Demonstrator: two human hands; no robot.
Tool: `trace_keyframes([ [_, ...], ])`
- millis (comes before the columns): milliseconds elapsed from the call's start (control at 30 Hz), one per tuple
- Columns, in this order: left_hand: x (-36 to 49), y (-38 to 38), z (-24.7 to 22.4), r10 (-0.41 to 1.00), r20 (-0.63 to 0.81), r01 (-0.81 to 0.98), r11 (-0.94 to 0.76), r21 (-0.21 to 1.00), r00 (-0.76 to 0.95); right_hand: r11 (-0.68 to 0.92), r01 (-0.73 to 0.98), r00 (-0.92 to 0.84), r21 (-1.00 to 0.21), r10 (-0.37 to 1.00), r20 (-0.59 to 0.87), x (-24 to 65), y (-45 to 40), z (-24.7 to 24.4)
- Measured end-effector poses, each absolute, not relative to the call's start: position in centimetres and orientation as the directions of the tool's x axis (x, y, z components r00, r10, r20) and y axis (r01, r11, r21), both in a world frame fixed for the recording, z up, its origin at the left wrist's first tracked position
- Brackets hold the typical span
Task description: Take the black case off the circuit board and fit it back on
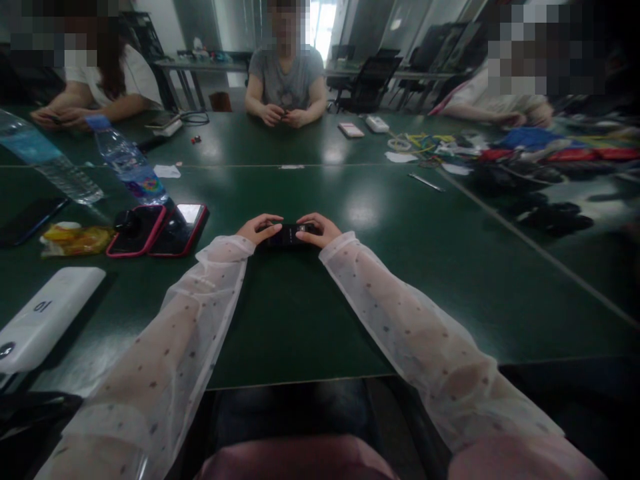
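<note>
Both of my arms, in sheer white dotted sleeves, reach forward over the green table. Between my hands is a small black device (289, 234) with a dark face and small light markings; its exact kind I cannot make out. My left hand (261, 230) grips its left end, thumb on top and fingers curled behind. The right end is held the same way by my right hand (318, 231). The fingers cover both ends of the device, which is low at the tabletop; whether it touches the surface I cannot tell.
Left of my hands lie two pink-edged phones (181, 230), a yellow packet (75, 240), a white power bank (53, 317) and two water bottles (131, 163). A pen (426, 183) and a heap of cables (430, 143) lie to the right. Several people sit opposite.
</note>
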State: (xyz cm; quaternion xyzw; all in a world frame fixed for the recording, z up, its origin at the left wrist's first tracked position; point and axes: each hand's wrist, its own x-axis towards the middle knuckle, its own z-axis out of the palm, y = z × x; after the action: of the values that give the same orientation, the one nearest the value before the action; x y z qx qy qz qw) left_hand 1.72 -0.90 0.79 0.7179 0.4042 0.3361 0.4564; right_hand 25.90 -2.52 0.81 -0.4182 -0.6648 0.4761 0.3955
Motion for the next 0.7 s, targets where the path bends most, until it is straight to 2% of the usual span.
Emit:
trace_keyframes([
  [167,2.0,-1.3,0.7,0.910,0.133,0.336,-0.277,0.900,0.393,0.253,0.233,-0.318,-0.939,0.932,0.172,25.8,-2.1,0.2],
  [400,1.2,-1.1,0.5,0.897,0.176,0.517,-0.383,0.765,0.405,0.279,0.420,-0.183,-0.864,0.958,0.220,25.7,-2.0,-0.4],
  [533,1.2,-0.7,0.0,0.893,0.179,0.565,-0.405,0.719,0.412,0.271,0.449,-0.156,-0.851,0.962,0.223,25.4,-2.2,-0.4],
  [700,1.3,-0.4,-0.3,0.900,0.177,0.569,-0.394,0.722,0.398,0.230,0.441,-0.105,-0.867,0.973,0.205,25.4,-2.3,-0.6],
])
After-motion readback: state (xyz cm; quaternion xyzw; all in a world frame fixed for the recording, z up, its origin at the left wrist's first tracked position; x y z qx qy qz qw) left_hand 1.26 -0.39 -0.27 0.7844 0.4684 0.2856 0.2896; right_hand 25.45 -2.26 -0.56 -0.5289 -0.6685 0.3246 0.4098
